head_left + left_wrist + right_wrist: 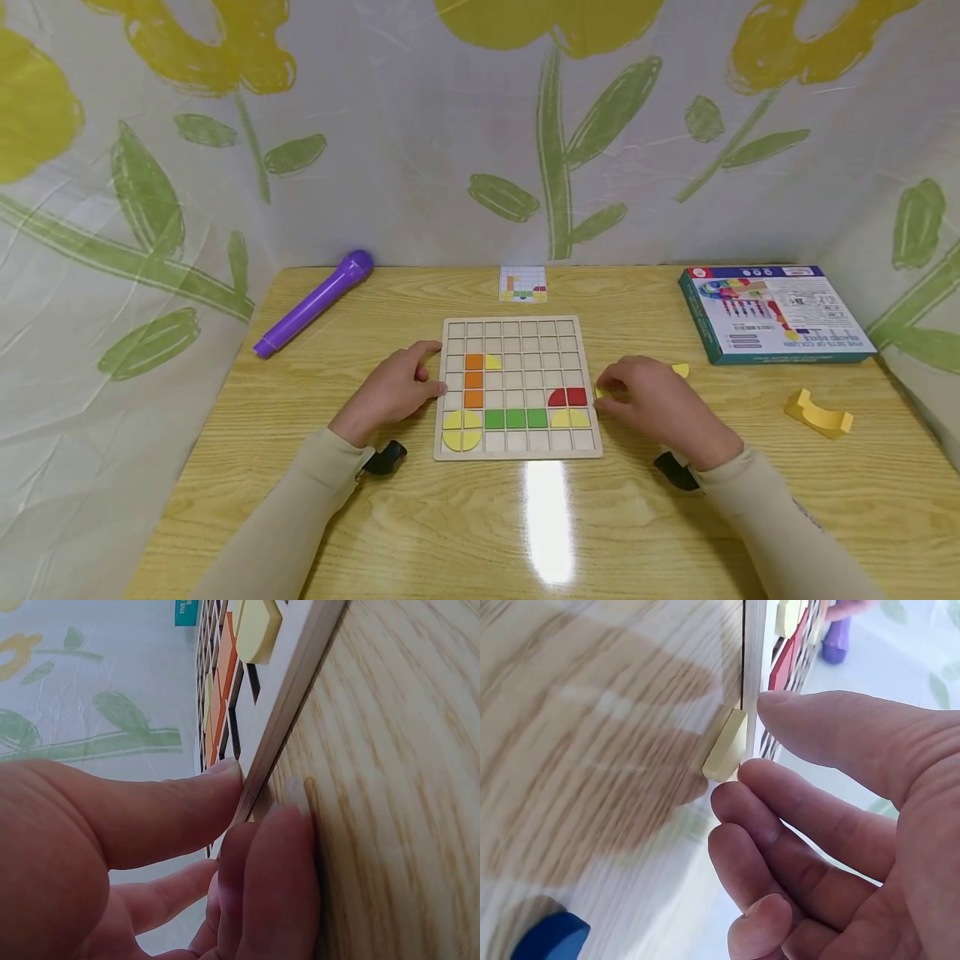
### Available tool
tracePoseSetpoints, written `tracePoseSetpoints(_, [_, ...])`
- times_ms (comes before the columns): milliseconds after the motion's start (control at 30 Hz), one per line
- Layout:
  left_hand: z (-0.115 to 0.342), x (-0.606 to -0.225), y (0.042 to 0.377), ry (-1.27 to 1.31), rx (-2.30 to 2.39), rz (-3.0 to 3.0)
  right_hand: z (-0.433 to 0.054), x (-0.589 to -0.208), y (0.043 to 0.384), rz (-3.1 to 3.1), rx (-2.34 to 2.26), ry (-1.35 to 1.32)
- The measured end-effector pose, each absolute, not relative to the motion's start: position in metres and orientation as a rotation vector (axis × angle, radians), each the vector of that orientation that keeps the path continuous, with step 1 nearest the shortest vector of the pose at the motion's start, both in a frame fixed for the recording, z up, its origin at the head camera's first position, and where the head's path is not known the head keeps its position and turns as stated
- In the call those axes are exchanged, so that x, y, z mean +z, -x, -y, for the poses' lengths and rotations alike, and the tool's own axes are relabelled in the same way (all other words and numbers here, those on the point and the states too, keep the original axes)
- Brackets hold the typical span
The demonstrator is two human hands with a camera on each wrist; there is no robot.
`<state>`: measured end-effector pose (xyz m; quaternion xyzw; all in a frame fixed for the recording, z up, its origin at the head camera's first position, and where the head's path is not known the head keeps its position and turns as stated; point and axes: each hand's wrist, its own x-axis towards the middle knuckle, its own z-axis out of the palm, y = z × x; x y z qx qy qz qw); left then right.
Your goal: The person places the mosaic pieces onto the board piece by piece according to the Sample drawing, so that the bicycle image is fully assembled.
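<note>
A wooden grid board [517,456] lies on the table with orange squares [474,380], green squares [516,418], red pieces [576,397] and yellow quarter-circles [453,438] in its cells. At the board's left edge is my left hand [390,383]; its thumb [217,780] touches the rim, the index finger touches farther along, and the other fingers bend beside it. My right hand [648,404] is by the right edge, thumb and fingers apart. A small yellow piece [726,746] leans against that edge, close to the fingertips, not pinched.
Behind the board lies a small pattern card [522,284]. A purple toy microphone [311,308] is at back left, a game box [776,317] at back right. Past my right hand are another yellow piece [681,370], a blue piece [551,937] and a yellow curved block [819,415].
</note>
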<state>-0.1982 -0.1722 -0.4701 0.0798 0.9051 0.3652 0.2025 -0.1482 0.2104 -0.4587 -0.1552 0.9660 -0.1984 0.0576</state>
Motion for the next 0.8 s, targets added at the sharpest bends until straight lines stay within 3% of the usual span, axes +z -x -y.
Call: tracePoseSetpoints(800, [0.1727,-0.4707,0.1973,-0.213,1.034,-2.523,-0.2084,-0.4611,0.1505,-2.923,-0.587,0.466])
